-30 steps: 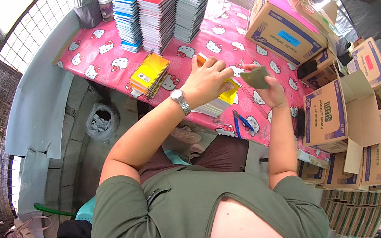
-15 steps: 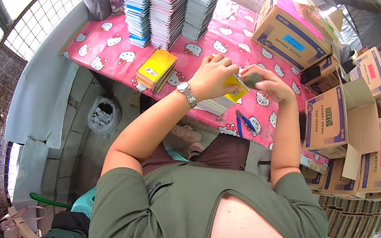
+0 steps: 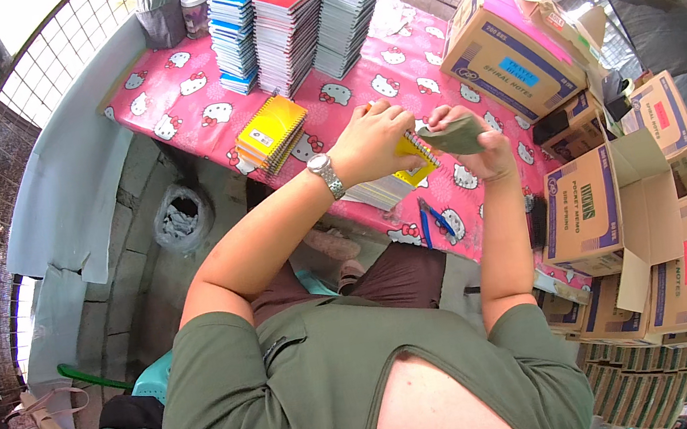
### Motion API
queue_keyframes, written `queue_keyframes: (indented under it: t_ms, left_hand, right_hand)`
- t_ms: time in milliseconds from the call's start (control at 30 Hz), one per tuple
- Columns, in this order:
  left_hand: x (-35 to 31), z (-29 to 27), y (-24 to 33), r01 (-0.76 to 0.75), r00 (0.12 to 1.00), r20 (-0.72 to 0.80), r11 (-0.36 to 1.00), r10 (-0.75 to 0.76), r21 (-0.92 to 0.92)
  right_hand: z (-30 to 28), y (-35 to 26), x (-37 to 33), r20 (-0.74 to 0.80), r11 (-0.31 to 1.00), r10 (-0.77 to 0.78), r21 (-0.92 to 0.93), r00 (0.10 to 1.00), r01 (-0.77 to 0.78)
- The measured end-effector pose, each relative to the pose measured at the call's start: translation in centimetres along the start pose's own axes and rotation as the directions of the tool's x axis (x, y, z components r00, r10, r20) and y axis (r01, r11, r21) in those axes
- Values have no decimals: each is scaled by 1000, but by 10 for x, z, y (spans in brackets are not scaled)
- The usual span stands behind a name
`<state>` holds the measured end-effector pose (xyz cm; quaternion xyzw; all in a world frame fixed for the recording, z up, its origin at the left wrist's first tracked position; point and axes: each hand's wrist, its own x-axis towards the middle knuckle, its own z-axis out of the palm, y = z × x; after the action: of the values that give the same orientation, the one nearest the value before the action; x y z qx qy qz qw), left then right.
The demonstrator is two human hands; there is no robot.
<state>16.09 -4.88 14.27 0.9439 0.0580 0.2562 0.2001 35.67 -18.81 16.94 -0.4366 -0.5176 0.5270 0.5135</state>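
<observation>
A yellow spiral notebook [image 3: 416, 172] lies on top of a small stack with pale page edges near the table's front edge. My left hand [image 3: 377, 142], wearing a metal wristwatch, is bent over it, its fingers closed on the cover beside the spiral. A flat, dull green piece [image 3: 455, 137], perhaps folded cloth or a pad, is pinched in my right hand [image 3: 491, 153] just right of the spiral. I cannot tell whether the piece touches the wire. Close below the notebooks lie blue-handled pliers [image 3: 434, 220].
More yellow notebooks [image 3: 272, 131] are stacked left of my hands. Tall piles of blue [image 3: 236, 47], red [image 3: 288, 34] and white notebooks [image 3: 349, 20] stand behind on the pink tablecloth [image 3: 207, 90]. Cardboard boxes [image 3: 581, 213] crowd the right side. A lined bin [image 3: 182, 217] is on the floor.
The green piece in my right hand has turned, so its broad face shows more. My left hand stays on the yellow notebook. The whole view has shifted slightly.
</observation>
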Motion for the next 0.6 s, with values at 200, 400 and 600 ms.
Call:
queue_keyframes:
  t_ms: [200, 400, 600]
  left_hand:
    - [1, 9, -18, -52, 996, -77, 982, 39, -182]
    - [-5, -4, -29, -38, 999, -37, 989, 33, -141]
    - [5, -5, -39, 4, 1000, 27, 934, 6, -359]
  right_hand:
    - [2, -2, 7, 87, 926, -97, 373, 991, 58]
    - [-7, 4, 22, 134, 992, -58, 116, 989, 42]
    - [-4, 4, 28, 162, 898, -204, 423, 965, 119]
